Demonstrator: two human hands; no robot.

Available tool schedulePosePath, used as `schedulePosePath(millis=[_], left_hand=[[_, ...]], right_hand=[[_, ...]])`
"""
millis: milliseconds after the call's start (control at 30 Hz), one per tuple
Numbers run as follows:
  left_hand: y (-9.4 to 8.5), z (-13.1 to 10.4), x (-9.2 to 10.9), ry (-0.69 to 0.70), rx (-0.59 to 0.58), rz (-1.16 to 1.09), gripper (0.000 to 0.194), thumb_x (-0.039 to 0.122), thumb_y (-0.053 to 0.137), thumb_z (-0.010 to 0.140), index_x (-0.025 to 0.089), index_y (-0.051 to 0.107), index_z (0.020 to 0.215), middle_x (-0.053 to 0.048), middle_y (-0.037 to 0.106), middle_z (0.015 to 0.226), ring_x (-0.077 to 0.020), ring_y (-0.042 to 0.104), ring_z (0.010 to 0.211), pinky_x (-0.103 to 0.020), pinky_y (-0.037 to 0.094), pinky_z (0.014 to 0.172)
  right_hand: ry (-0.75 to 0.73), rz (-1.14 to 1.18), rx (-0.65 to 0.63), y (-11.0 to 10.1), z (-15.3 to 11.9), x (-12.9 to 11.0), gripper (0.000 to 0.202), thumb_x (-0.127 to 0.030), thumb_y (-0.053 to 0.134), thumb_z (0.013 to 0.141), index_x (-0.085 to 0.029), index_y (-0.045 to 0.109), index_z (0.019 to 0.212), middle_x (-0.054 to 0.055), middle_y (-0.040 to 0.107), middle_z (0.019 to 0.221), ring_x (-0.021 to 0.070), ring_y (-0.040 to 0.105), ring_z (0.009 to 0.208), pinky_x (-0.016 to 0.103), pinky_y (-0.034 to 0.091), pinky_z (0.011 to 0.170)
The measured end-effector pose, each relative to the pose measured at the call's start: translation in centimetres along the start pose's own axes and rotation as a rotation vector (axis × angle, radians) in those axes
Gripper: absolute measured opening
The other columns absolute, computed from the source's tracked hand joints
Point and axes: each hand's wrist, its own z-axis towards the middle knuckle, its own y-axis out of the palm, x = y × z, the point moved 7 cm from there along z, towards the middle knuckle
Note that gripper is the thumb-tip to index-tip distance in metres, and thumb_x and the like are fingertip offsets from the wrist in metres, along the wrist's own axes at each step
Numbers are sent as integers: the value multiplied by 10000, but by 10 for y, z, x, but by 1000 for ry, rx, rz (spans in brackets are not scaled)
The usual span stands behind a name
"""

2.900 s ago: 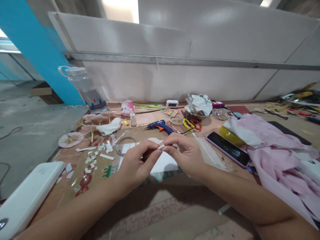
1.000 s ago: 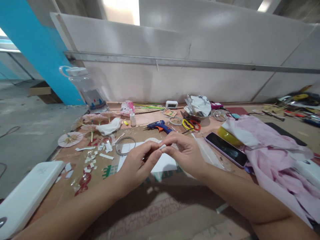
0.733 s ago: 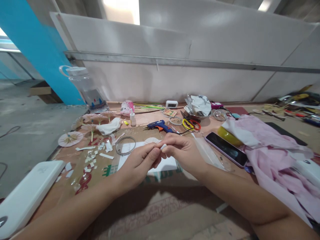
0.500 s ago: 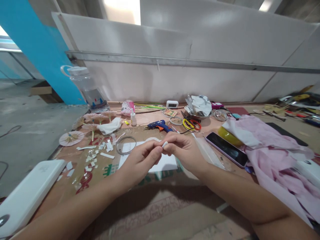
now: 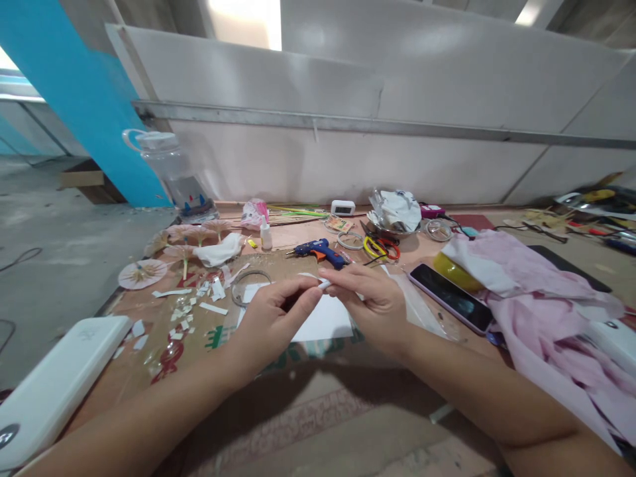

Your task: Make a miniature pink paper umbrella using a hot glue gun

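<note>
Between my fingertips is a small white rolled piece [image 5: 324, 284], too small to tell if it is paper or something else. My left hand [image 5: 278, 315] pinches it from the left with thumb and forefinger. From the right, my right hand [image 5: 370, 298] grips its other end, fingers closed. Both hands hover over a white paper sheet [image 5: 325, 323] lying on printed cardboard. Just behind them lies a blue glue gun [image 5: 318, 250] with an orange trigger. A grey wire ring [image 5: 238, 299] rests left of the sheet, near white paper scraps [image 5: 183, 315].
Pink fan-shaped paper flowers [image 5: 144, 273] and a water jug [image 5: 173, 175] are at the left, a white power bank [image 5: 64, 384] nearer. Scissors [image 5: 380, 246], a small bottle [image 5: 265, 235] and a metal bowl [image 5: 395, 215] stand behind. Right are a phone [image 5: 451, 298] and pink cloth [image 5: 541, 298].
The fingers of my right hand have straightened and shifted slightly around the white piece, which has turned a little. My left hand stays nearly in place.
</note>
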Motion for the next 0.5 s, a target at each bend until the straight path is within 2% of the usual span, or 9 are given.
schedulePosePath(millis=[167, 233, 367, 500], left_hand=[[-1, 0, 3, 60, 23, 91, 198, 272, 571, 976, 184, 746, 949, 6, 739, 827, -102, 607, 695, -193, 466, 636], [-1, 0, 5, 71, 11, 115, 213, 268, 555, 986, 177, 739, 928, 9, 727, 803, -98, 599, 679, -188, 460, 623], [-1, 0, 7, 96, 18, 183, 214, 268, 550, 997, 180, 729, 921, 35, 682, 721, -80, 559, 612, -173, 423, 563], [-4, -1, 11, 158, 37, 261, 204, 267, 544, 1011, 194, 726, 956, 46, 666, 691, -77, 537, 568, -175, 402, 526]], right_hand=[[-142, -196, -23, -2, -1, -8, 297, -159, 648, 954, -244, 756, 1217, 60, 788, 865, 158, 697, 738, 291, 545, 660], [-94, -162, -28, -2, 2, -7, 230, -175, 665, 949, -241, 778, 1138, 49, 795, 868, 151, 704, 734, 282, 549, 671], [103, -30, -39, -1, 7, 1, 116, -175, 690, 931, -224, 787, 972, 21, 800, 860, 130, 718, 746, 245, 555, 692], [157, 19, -73, 1, 8, 0, 148, -178, 651, 945, -188, 783, 1011, 39, 797, 884, 128, 711, 753, 248, 556, 707]])
